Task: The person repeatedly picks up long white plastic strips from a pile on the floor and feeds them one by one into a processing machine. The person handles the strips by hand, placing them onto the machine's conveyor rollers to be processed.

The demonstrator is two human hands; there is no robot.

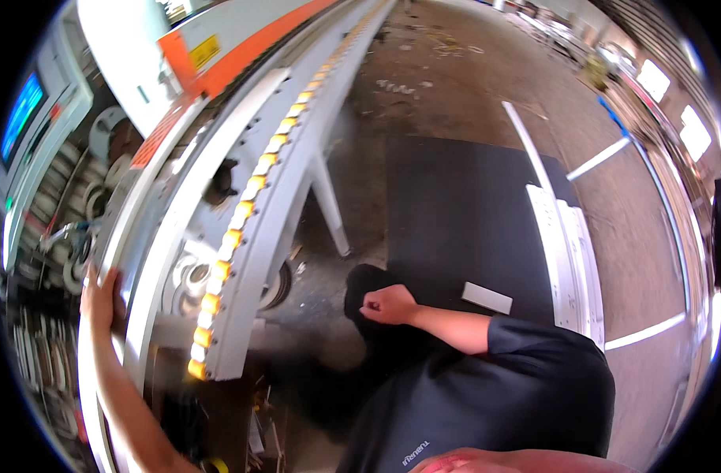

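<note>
My left hand (pixel 102 301) is wrapped over a long white strip (pixel 98 418) along the near end of the machine. Its thumb is on the outer side and its fingers on the inner side. A second long white strip (pixel 183 201) runs parallel to the right, apart from the hand. My right hand (pixel 388 305) hangs over my dark-trousered knee with its fingers curled in a loose fist. Nothing shows in it. A small white board piece (pixel 487 298) lies on the black sheet to the right of that forearm.
A grey machine rail with yellow and white rollers (pixel 233 239) stretches away, propped on a slanted leg (pixel 329 205). White boards (pixel 562 252) are stacked on a large black sheet (pixel 463 205). A lit screen (pixel 23 117) stands at far left, above shelves of edging rolls (pixel 72 276).
</note>
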